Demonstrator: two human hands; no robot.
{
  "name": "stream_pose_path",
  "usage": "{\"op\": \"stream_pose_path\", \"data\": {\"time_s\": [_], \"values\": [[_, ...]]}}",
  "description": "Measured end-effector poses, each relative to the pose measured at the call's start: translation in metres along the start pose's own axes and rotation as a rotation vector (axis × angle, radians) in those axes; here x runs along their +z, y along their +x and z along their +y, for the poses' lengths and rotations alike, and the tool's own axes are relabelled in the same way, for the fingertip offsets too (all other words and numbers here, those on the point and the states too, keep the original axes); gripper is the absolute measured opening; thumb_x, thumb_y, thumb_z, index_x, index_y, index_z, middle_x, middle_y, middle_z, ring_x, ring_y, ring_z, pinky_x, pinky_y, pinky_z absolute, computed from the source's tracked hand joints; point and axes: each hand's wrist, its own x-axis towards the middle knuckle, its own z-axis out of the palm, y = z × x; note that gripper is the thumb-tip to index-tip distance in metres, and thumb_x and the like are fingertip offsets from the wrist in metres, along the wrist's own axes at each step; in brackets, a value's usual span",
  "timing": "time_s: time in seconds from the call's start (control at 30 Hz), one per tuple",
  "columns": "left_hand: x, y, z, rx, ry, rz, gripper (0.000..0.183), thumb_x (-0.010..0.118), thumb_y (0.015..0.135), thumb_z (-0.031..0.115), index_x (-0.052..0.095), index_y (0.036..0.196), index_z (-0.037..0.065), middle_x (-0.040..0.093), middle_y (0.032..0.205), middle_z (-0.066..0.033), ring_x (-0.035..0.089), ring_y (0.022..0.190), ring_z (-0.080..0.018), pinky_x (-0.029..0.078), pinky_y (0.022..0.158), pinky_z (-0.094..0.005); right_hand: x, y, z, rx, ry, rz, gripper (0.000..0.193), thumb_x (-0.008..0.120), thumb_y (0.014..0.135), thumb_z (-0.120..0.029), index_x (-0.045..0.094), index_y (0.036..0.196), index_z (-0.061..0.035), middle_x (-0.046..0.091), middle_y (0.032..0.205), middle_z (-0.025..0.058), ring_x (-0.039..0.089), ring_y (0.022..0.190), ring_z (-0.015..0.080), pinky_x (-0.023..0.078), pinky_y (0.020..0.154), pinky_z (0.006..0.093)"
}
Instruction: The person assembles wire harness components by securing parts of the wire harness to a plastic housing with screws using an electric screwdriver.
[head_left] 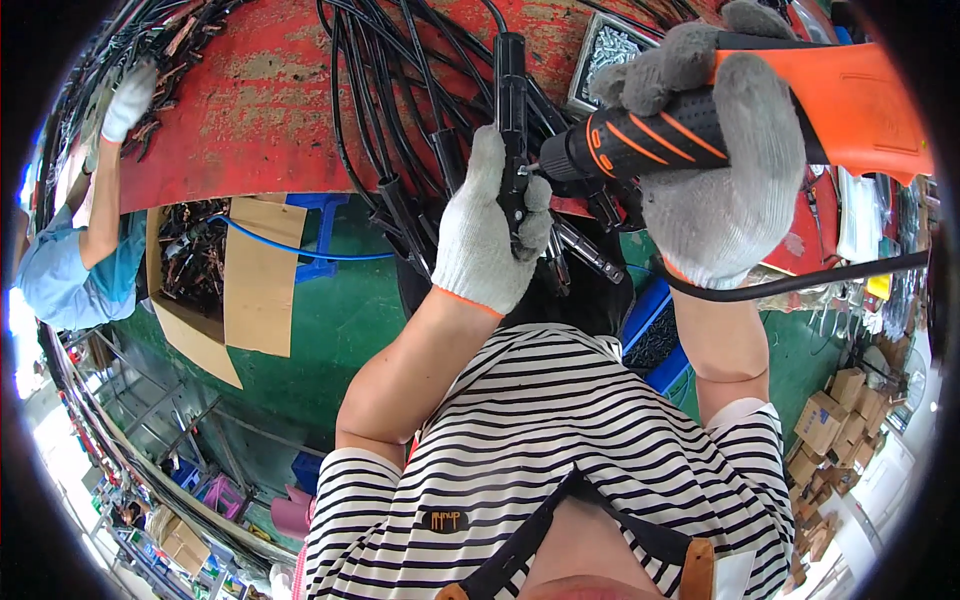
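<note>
My left hand [480, 235], in a white knitted glove, is closed round a black cylindrical cable handle [510, 85] that stands nearly upright in the picture. My gloved right hand [735, 190] grips an orange and black electric screwdriver [860, 105]. Its nose points left and its tip meets the handle's side, by a small metal screw [526, 170] near my left thumb. Whether the bit sits in the screw is too small to tell. Similar black handles [405, 215] on cables lie around my left hand, some hanging over the table edge.
Black cables [375, 90] spread across the worn red tabletop [270, 120]. A tray of screws [610, 50] stands beyond the screwdriver, whose cord [820, 283] crosses my right forearm. At left are an open cardboard box [258, 290] and a co-worker's gloved hand [130, 100]. A blue bin [668, 375] sits below.
</note>
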Motion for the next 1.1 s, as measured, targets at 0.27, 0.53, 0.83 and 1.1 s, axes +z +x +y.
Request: {"op": "stream_pose_path", "data": {"time_s": [0.27,0.53,0.83,1.1], "values": [[0.003,0.0,-0.008,0.045,0.005,-0.014,0.043,0.059,0.107,0.055,0.059,0.1,0.012,0.057,0.07,-0.0028,0.046,0.049,-0.0117,0.034,0.044,-0.0244,-0.013,-0.006,-0.005,-0.016,-0.311,-0.019,0.026,0.064,0.102,-0.021,0.059,0.127,-0.0169,0.055,0.087,0.0036,0.058,0.078,0.0213,0.054,0.081,0.0489],[0.005,-0.002,-0.008,0.039,-0.012,-0.018,0.041,0.057,0.108,0.054,0.056,0.096,0.014,0.053,0.066,-0.0025,0.038,0.044,-0.0118,0.028,0.041,-0.026,-0.022,-0.002,-0.005,0.035,-0.327,-0.257,0.024,0.063,0.103,-0.02,0.06,0.126,-0.0204,0.051,0.086,0.0001,0.052,0.074,0.0193,0.05,0.077,0.0453],[0.002,-0.003,-0.004,0.067,0.086,-0.002,0.045,0.057,0.107,0.056,0.057,0.093,0.013,0.053,0.063,-0.0025,0.04,0.043,-0.0125,0.027,0.04,-0.0274,-0.025,-0.009,-0.002,0.019,-0.278,-0.159,0.031,0.065,0.103,-0.024,0.058,0.133,-0.022,0.052,0.087,-0.0003,0.053,0.076,0.0194,0.05,0.078,0.045],[0.006,-0.033,-0.004,0.218,0.337,0.155,0.044,0.059,0.106,0.056,0.058,0.099,0.013,0.059,0.068,-0.0022,0.049,0.045,-0.0114,0.035,0.041,-0.0265,-0.041,0.012,-0.067,-0.16,-0.328,-0.304,0.041,0.062,0.1,-0.037,0.059,0.131,-0.0089,0.05,0.084,0.0009,0.05,0.071,0.0174,0.044,0.07,0.0407]]}}
